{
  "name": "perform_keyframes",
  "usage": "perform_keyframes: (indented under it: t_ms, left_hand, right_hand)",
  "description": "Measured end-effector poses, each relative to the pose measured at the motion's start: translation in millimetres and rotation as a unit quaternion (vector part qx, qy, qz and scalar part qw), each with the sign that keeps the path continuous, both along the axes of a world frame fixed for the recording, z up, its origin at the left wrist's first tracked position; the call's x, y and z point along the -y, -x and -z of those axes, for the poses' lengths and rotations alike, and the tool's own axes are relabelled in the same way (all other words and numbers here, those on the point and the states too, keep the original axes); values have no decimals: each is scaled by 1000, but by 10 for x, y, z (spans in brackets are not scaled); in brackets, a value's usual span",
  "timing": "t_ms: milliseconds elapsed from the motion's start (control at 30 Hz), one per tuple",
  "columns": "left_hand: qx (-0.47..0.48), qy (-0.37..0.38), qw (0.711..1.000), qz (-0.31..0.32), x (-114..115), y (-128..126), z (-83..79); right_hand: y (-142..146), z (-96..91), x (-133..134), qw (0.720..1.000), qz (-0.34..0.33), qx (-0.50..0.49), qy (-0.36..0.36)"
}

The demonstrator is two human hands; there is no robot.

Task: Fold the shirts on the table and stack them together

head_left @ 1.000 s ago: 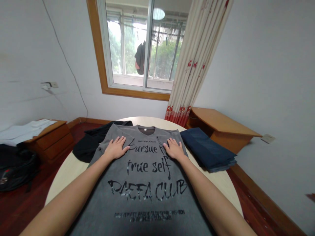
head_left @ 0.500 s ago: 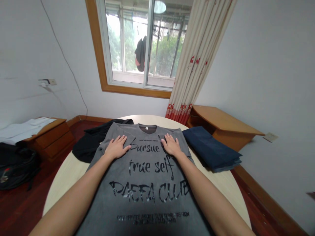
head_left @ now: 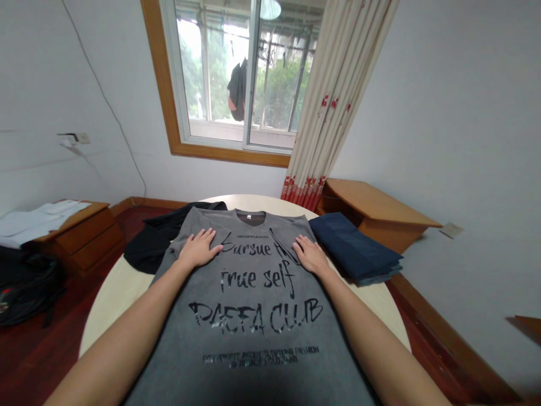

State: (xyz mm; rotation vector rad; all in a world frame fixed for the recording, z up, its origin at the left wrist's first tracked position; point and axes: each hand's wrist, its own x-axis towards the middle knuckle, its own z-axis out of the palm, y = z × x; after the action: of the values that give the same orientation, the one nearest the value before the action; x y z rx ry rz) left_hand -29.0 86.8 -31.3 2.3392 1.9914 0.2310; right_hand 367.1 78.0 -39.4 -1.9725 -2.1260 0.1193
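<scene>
A grey T-shirt [head_left: 253, 293] with black lettering lies spread face up on the round table [head_left: 105, 304], its collar at the far side. My left hand [head_left: 198, 248] rests flat on the upper left of the shirt, fingers spread. On the upper right, near the sleeve, my right hand [head_left: 310, 254] lies on the cloth with its fingers stretched out. Neither hand grips the fabric. The shirt's bottom hem is out of view at the near side.
Black clothing [head_left: 147, 245] lies at the table's left. Folded dark blue cloth [head_left: 353, 245] sits at the right edge. Behind stand a wooden desk [head_left: 376, 200] and a curtain [head_left: 333, 107]. Papers [head_left: 46, 220] cover a low cabinet [head_left: 91, 239]; a black bag [head_left: 29, 287] is beside it.
My right hand has slid outward to the right across the shirt, uncovering more lettering. My left hand stays in nearly the same spot on the cloth. The view has shifted slightly.
</scene>
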Motion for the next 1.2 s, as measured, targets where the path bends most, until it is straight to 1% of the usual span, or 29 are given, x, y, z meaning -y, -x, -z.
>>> perform_keyframes:
  t_ms: [100, 200, 267, 300, 367, 467, 533, 600, 667, 767, 867, 967, 1100, 1200]
  left_hand:
    - [-4, 2, 1000, -2, 9, -6, -2]
    - [-3, 2, 1000, -5, 9, -11, 2]
    - [0, -1, 1000, -5, 7, -13, 3]
    - [1, -2, 1000, -5, 6, -14, 2]
    - [-1, 1, 1000, -5, 8, -15, -5]
    - [-6, 10, 1000, -6, 18, -23, -22]
    - [-7, 10, 1000, -7, 28, -31, -34]
    - [-11, 7, 1000, -6, 38, -42, -45]
    - [-16, 5, 1000, -7, 47, -52, -55]
    - [-21, 8, 1000, -10, 52, -63, -63]
    - [-20, 7, 1000, -12, 47, -65, -60]
    - [-18, 6, 1000, -12, 41, -62, -51]
    - [-14, 9, 1000, -12, 46, -64, -57]
    - [-12, 15, 1000, -14, 57, -75, -79]
  right_hand:
    - [20, -110, -67, 999, 9, 37, 31]
    - [150, -276, -179, 995, 8, 76, 65]
    - [286, -343, -272, 996, 2, 80, 49]
    - [357, -348, -318, 996, -1, 78, 34]
    - [482, -303, -404, 997, -4, 69, 24]
    - [584, -174, -516, 997, -8, 41, 61]
    - [587, -118, -593, 997, -34, 25, 69]
    - [552, -108, -688, 997, -48, 19, 48]
    - [504, -129, -802, 999, -24, 20, 37]
    - [461, -159, -996, 997, 18, 33, 67]
    - [484, -138, -1183, 997, 9, 39, 64]
    - [525, -71, -1335, 997, 10, 43, 62]
    - [509, -14, -1472, 996, 22, 48, 66]
    - [479, -43, -1510, 996, 17, 48, 73]
